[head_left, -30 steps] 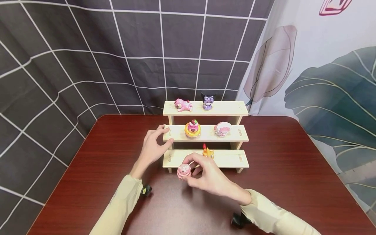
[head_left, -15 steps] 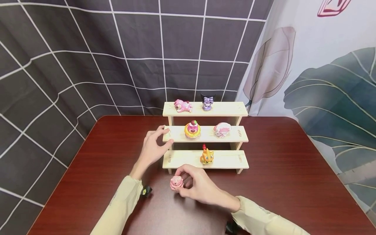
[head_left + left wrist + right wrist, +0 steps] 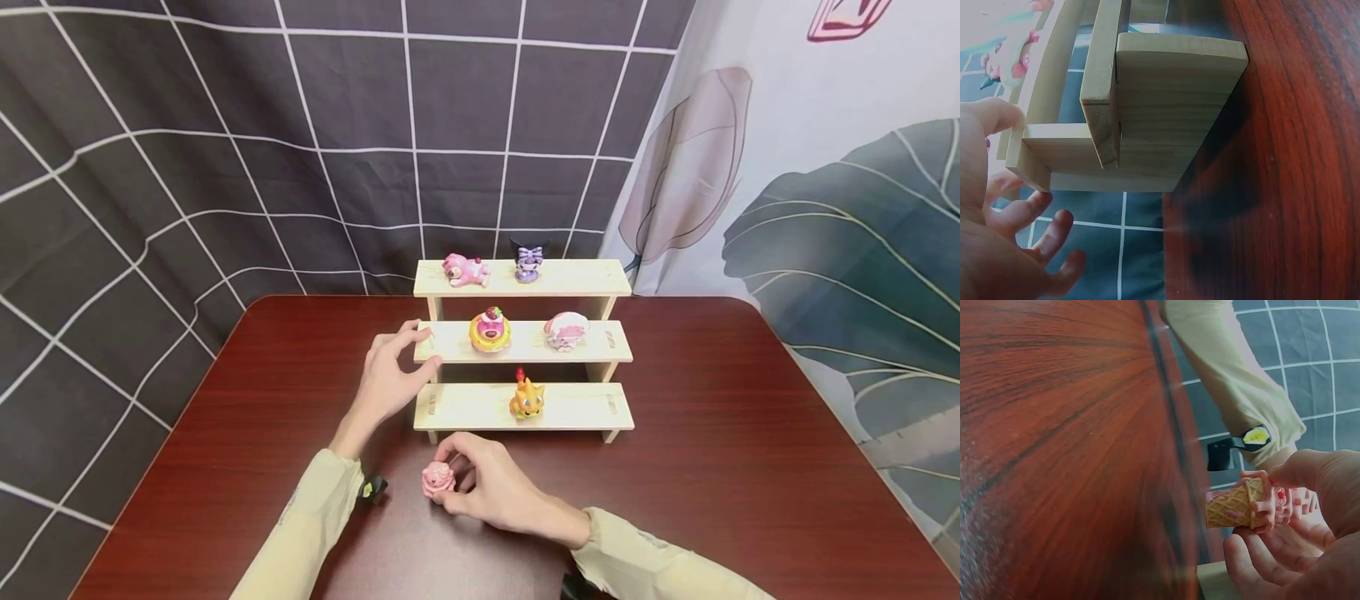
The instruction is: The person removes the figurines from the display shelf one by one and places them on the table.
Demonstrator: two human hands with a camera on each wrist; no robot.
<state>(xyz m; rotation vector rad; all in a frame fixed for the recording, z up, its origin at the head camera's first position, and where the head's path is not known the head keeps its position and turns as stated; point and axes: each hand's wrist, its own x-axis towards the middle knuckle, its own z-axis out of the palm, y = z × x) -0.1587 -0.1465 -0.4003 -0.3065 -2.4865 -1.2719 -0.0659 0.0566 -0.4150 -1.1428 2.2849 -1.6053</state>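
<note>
Gridded dark curtain (image 3: 360,92) behind reddish-brown table (image 3: 712,417); leaf-print cloth (image 3: 840,242) right.

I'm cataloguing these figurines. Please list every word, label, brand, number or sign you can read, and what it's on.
No text can be read.
Pink figurine with a tan waffle cone: no lettering visible.
Yellow patch on the black left-wrist device: too small and blurred to read.
Red-outlined shape on the white, leaf-printed fabric curtain: cut off; I cannot tell if it is lettering.
</note>
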